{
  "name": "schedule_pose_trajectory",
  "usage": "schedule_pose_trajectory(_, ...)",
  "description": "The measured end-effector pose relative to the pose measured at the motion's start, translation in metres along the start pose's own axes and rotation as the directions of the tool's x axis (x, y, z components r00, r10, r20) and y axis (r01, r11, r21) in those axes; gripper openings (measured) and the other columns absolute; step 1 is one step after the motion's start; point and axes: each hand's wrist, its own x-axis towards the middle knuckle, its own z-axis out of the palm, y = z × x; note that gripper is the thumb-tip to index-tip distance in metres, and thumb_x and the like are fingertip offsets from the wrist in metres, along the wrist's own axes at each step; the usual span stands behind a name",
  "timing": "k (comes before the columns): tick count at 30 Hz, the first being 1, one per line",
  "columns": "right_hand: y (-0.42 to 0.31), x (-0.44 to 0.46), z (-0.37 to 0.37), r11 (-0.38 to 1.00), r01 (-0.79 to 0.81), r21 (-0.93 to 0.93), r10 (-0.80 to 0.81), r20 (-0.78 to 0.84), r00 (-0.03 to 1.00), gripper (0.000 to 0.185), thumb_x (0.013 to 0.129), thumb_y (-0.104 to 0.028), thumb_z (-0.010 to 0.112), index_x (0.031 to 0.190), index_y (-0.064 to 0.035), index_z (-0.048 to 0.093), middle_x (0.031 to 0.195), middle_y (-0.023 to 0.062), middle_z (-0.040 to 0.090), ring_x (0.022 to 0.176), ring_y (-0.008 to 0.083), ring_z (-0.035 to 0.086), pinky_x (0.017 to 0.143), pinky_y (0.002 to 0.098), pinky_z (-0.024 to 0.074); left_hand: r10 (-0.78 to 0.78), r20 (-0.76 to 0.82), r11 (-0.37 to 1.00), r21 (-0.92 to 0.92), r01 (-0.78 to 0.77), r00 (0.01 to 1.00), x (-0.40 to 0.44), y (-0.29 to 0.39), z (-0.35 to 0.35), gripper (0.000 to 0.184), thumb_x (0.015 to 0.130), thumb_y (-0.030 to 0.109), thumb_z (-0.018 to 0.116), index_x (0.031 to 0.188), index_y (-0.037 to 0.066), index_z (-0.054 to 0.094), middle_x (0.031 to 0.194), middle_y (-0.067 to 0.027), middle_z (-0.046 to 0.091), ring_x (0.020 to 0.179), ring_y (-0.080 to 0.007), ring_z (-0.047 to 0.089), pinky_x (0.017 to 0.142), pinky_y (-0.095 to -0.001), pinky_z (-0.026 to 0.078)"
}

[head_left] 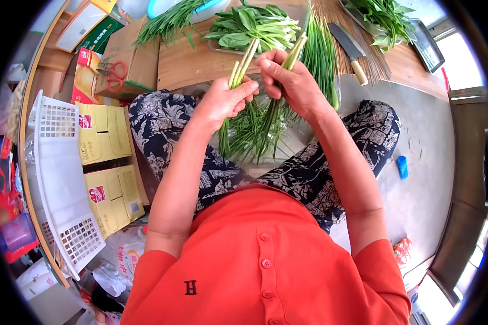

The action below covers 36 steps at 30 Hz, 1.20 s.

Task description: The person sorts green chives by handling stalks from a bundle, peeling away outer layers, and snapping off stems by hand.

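Note:
My left hand (226, 100) is closed around a few green stalks (245, 60), pale ends up, leaves hanging below. Close to its right, my right hand (291, 81) grips another small bunch of stalks (294, 53), its long leaves trailing down between my knees. Loose green leaves (255, 127) lie under both hands. Behind the hands, a tray holds broad-leafed greens (249, 27). A long bundle of thin green stalks (318, 57) lies to the right of my right hand.
On the wooden table (184, 65) are a cleaver (348, 43), more greens (382, 19) and thin leaves (171, 23). Red scissors (116, 76) hang at a cardboard box (127, 49). Yellow boxes (114, 197) and a white basket (65, 173) stand left. A blue object (402, 167) lies right.

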Motion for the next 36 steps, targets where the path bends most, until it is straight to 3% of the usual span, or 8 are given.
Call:
schedule_pose_trajectory(3, -0.006, 0.001, 0.007, 0.983, 0.064, -0.172, -0.061, 0.021, 0.998, 0.014, 0.089, -0.019, 0.062, 0.088, -0.0052, 0.057, 0.065, -0.0042, 0.051, 0.051, 0.0035, 0.037, 0.046, 0.0189, 0.0269, -0.016, 0.019, 0.999, 0.036, 0.016, 1.0, 0.001, 0.002, 0.007, 0.023, 0.089, 0.029, 0.062, 0.09, 0.006, 0.06, 0.073, 0.0039, 0.052, 0.053, -0.0019, 0.04, 0.042, -0.0161, 0.025)
schedule_pose_trajectory(9, -0.005, 0.002, -0.005, 0.994, -0.032, -0.108, 0.025, -0.066, 0.997, 0.013, 0.09, -0.02, 0.061, 0.086, -0.0077, 0.058, 0.062, -0.0054, 0.048, 0.051, 0.0034, 0.038, 0.046, 0.0195, 0.0258, 0.08, 0.102, 0.993, -0.091, -0.071, 0.992, -0.003, 0.002, 0.008, 0.032, 0.095, 0.032, 0.051, 0.1, 0.001, 0.06, 0.079, -0.0003, 0.057, 0.06, -0.0054, 0.049, 0.048, -0.0179, 0.034)
schedule_pose_trajectory(14, -0.021, 0.013, -0.018, 0.996, -0.021, -0.089, 0.018, -0.042, 0.999, 0.016, 0.087, -0.019, 0.064, 0.079, -0.008, 0.056, 0.066, -0.0012, 0.057, 0.049, 0.0053, 0.045, 0.042, 0.019, 0.0284, 0.134, -0.085, 0.98, -0.137, -0.144, 0.987, -0.006, -0.004, -0.008, 0.038, 0.097, 0.029, 0.046, 0.115, -0.002, 0.056, 0.091, -0.0083, 0.062, 0.078, -0.0157, 0.061, 0.065, -0.0266, 0.049)
schedule_pose_trajectory(19, -0.03, 0.023, -0.022, 0.987, -0.002, -0.162, 0.012, 0.056, 0.998, 0.018, 0.089, -0.021, 0.063, 0.081, -0.0072, 0.054, 0.065, -0.0018, 0.053, 0.048, 0.0037, 0.041, 0.042, 0.0194, 0.0244, 0.172, -0.134, 0.983, 0.092, -0.161, 0.976, -0.02, 0.009, -0.019, 0.026, 0.094, 0.023, 0.054, 0.102, 0.0, 0.062, 0.085, -0.0046, 0.062, 0.053, -0.0021, 0.039, 0.044, -0.0152, 0.025)
schedule_pose_trajectory(23, -0.022, 0.021, -0.014, 0.994, -0.037, -0.099, 0.044, 0.068, 0.997, 0.02, 0.088, -0.021, 0.064, 0.078, -0.0091, 0.051, 0.063, -0.0034, 0.049, 0.047, 0.0037, 0.04, 0.041, 0.0192, 0.0228, 0.193, -0.099, 0.981, -0.011, -0.195, 0.976, -0.013, 0.016, 0.006, 0.018, 0.086, 0.016, 0.066, 0.098, 0.002, 0.063, 0.079, 0.0005, 0.059, 0.054, -0.0019, 0.04, 0.045, -0.0162, 0.025)
schedule_pose_trajectory(28, -0.014, 0.018, -0.017, 0.998, -0.049, -0.033, 0.052, 0.083, 0.995, 0.014, 0.087, -0.018, 0.065, 0.081, -0.007, 0.058, 0.067, 0.0005, 0.058, 0.048, 0.0051, 0.046, 0.041, 0.0183, 0.029, 0.223, -0.107, 0.975, 0.046, -0.219, 0.969, 0.002, 0.013, 0.016, 0.017, 0.086, 0.015, 0.066, 0.095, 0.002, 0.062, 0.08, 0.0009, 0.061, 0.053, -0.0016, 0.039, 0.045, -0.0162, 0.026)
schedule_pose_trajectory(30, -0.013, 0.016, -0.017, 0.998, -0.016, 0.055, 0.013, 0.051, 0.999, 0.014, 0.089, -0.019, 0.063, 0.087, -0.0057, 0.061, 0.068, 0.0004, 0.058, 0.05, 0.0051, 0.046, 0.042, 0.018, 0.0291, 0.22, -0.09, 0.972, -0.067, -0.227, 0.971, 0.004, 0.013, 0.015, 0.016, 0.087, 0.014, 0.064, 0.097, 0.001, 0.062, 0.079, 0.0009, 0.061, 0.052, -0.0012, 0.039, 0.044, -0.0157, 0.027)
schedule_pose_trajectory(36, -0.013, 0.009, -0.019, 0.998, -0.042, -0.057, 0.045, 0.061, 0.997, 0.018, 0.088, -0.02, 0.064, 0.094, -0.0035, 0.066, 0.069, -0.0013, 0.056, 0.053, 0.0041, 0.042, 0.046, 0.0173, 0.029, 0.169, 0.003, 0.975, -0.149, -0.167, 0.986, 0.003, 0.016, 0.015, 0.02, 0.089, 0.016, 0.062, 0.1, 0.0, 0.063, 0.082, -0.0016, 0.063, 0.053, -0.0011, 0.041, 0.042, -0.0142, 0.026)
